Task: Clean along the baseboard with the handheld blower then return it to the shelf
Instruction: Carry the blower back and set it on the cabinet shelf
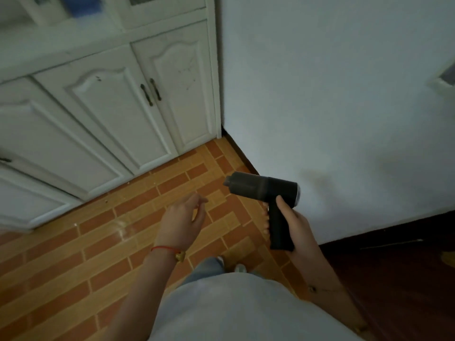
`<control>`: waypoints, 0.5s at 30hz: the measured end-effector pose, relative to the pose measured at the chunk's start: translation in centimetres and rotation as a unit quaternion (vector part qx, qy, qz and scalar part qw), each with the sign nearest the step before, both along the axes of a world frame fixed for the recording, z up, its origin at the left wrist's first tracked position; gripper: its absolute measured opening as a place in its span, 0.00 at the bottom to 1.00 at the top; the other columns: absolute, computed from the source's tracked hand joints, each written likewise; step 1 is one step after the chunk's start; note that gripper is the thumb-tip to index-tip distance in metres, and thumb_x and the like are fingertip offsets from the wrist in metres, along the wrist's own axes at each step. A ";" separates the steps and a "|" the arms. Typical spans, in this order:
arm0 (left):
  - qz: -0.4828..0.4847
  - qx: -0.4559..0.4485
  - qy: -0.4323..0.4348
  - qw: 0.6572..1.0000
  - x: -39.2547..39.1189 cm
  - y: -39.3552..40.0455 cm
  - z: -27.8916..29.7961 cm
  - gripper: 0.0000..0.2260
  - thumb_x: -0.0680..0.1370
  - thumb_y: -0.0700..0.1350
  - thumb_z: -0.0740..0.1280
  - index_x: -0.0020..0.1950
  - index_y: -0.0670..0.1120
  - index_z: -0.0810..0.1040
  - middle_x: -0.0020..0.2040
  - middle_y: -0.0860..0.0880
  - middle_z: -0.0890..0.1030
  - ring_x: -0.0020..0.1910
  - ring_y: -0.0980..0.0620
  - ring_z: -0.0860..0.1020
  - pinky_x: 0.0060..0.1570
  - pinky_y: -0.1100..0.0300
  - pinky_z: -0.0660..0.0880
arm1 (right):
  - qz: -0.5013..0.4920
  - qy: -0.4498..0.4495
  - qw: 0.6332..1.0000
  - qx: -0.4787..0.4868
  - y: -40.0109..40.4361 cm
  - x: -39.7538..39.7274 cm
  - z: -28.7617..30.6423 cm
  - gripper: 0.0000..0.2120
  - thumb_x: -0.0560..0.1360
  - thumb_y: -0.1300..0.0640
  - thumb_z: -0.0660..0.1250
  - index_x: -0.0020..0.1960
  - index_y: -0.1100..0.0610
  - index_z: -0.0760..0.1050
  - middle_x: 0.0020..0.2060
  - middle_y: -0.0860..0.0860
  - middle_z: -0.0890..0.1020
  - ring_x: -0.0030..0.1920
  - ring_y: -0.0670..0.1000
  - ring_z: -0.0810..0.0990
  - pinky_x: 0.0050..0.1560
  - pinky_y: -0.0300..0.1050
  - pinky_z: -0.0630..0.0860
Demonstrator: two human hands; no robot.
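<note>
A black pistol-shaped handheld blower is held over the floor, its nozzle pointing left toward the room corner. My right hand grips its handle, fingers wrapped round the grip. My left hand hovers to the left of the blower with relaxed fingers, holding nothing; a red string bracelet is on that wrist. The dark baseboard runs along the foot of the white wall from the corner toward the blower.
A white cabinet with panelled doors and dark handles fills the left and back. The floor is orange brick-pattern tile. A dark wooden surface lies at the lower right. My feet show below my shirt.
</note>
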State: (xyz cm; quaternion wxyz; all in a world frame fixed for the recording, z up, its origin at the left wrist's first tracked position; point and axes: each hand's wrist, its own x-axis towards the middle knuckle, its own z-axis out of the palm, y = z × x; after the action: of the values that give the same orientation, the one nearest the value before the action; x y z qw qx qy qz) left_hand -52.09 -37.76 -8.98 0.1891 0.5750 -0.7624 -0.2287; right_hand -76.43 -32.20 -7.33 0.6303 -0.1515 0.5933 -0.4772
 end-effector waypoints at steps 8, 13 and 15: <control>0.107 0.003 -0.012 0.994 5.4 2.0 0.3 0.08 0.82 0.45 0.62 0.57 0.49 0.80 0.55 0.49 0.82 0.52 0.47 0.81 0.47 0.54 0.78 | 0.089 -0.020 0.996 0.009 -3.5 4.6 0.5 0.28 0.68 0.42 0.72 0.59 0.61 0.79 0.43 0.56 0.83 0.36 0.53 0.79 0.40 0.49 0.77; 0.191 0.008 0.003 0.982 8.7 2.8 0.1 0.08 0.81 0.45 0.62 0.57 0.49 0.79 0.56 0.49 0.82 0.54 0.47 0.80 0.49 0.50 0.79 | 0.178 -0.016 0.984 0.010 -6.4 8.2 0.9 0.22 0.74 0.43 0.69 0.57 0.60 0.80 0.41 0.55 0.83 0.34 0.51 0.79 0.39 0.47 0.76; 0.220 0.004 0.012 0.975 10.2 2.9 0.2 0.08 0.81 0.44 0.62 0.57 0.49 0.79 0.56 0.50 0.82 0.53 0.47 0.80 0.48 0.50 0.79 | 0.201 -0.018 0.979 0.006 -7.5 9.9 1.2 0.18 0.76 0.45 0.68 0.54 0.60 0.80 0.40 0.55 0.83 0.34 0.51 0.79 0.39 0.46 0.76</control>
State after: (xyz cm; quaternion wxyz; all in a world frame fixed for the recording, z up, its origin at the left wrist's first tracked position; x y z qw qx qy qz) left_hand -41.94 -34.88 -8.83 0.2411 0.7267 -0.6141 -0.1917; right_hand -66.53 -39.71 -6.14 0.7247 -0.2555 0.5423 -0.3398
